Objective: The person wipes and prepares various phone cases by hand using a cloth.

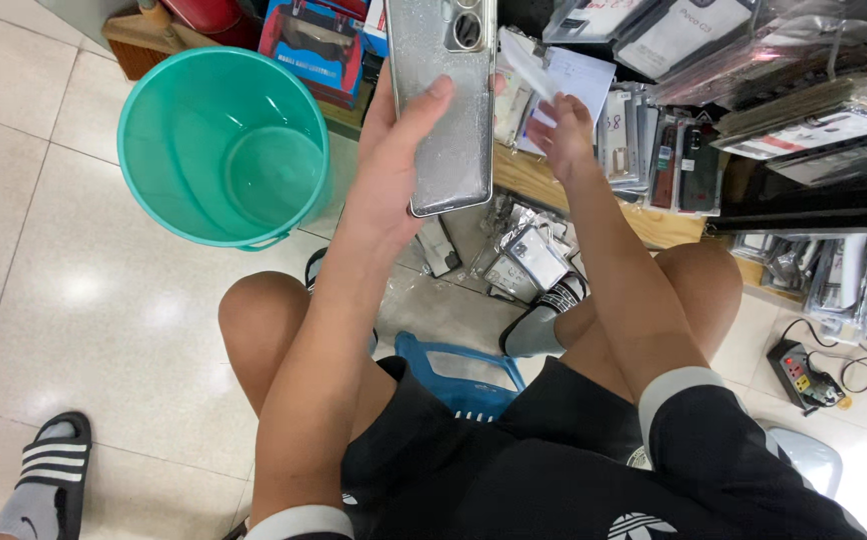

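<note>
My left hand (394, 160) grips a glittery silver phone case (446, 100), held upright with its camera cut-out at the top and my thumb across its lower face. To the right, my right hand (562, 130) pinches a white paper card (569, 80) with clear plastic wrapping, above a wooden shelf edge (544, 180). I sit on a low blue stool (459, 385) with my knees apart.
A teal plastic bucket (222, 150) stands on the tiled floor at the left. Racks of packaged phone cases (754, 70) fill the upper right. Loose wrappers (519, 255) lie on the floor by my feet. A power strip (804, 375) lies right; another person's sandalled foot (49, 480) shows at bottom left.
</note>
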